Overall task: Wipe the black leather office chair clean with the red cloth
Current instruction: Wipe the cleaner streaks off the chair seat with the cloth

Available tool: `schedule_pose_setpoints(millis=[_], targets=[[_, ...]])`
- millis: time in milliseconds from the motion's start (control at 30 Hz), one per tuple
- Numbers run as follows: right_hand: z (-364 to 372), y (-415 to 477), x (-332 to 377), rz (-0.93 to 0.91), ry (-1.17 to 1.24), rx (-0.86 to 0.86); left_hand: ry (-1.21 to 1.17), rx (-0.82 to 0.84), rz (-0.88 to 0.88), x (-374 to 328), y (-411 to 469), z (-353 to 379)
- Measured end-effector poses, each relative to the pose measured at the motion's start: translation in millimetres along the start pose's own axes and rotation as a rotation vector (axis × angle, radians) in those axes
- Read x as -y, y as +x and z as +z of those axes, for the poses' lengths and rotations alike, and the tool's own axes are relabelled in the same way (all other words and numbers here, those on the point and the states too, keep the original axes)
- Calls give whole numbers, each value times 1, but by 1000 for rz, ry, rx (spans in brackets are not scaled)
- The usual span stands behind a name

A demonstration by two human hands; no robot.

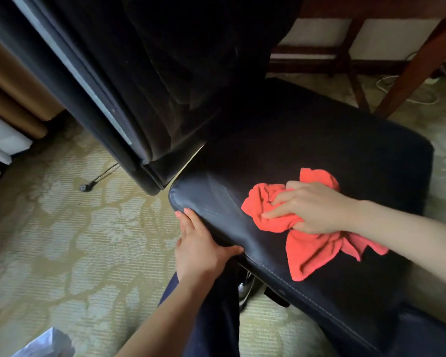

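Now right hand clutches red cloth on chair seat; left hand grips edge.

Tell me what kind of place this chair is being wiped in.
Probably a hotel room or home office. Patterned carpet covers the floor, wooden desk legs stand behind the black leather office chair and red cloth, and what look like curtains hang at left.
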State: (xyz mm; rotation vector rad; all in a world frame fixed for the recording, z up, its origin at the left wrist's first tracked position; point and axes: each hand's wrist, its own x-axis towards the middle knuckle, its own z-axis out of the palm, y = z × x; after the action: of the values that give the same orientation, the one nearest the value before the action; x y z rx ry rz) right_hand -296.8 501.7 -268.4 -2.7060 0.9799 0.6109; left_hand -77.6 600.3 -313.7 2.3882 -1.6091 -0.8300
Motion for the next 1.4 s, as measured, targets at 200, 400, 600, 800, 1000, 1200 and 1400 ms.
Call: schedule_pose_setpoints(millis=[200, 400, 600, 800, 1000, 1200, 1400], targets=[[18, 29, -24, 115, -1, -396, 16, -11, 8, -2, 0, 3], [0, 70, -51, 478, 141, -488, 9, -6, 6, -2, 0, 3], [-14, 114, -63, 1235, 620, -677, -15, 5, 5, -2, 3, 6], [-45, 147, -26, 991, 510, -446, -34, 29, 0, -1, 6, 8], [-47, 159, 28, 573, 319, -345, -24, 39, -3, -1, 6, 5], [-35, 128, 41, 264, 217, -348, -16, 51, -12, -5, 3, 1], [-6, 84, 57, -7, 280, -351, -13, 39, -15, -5, 1, -1]])
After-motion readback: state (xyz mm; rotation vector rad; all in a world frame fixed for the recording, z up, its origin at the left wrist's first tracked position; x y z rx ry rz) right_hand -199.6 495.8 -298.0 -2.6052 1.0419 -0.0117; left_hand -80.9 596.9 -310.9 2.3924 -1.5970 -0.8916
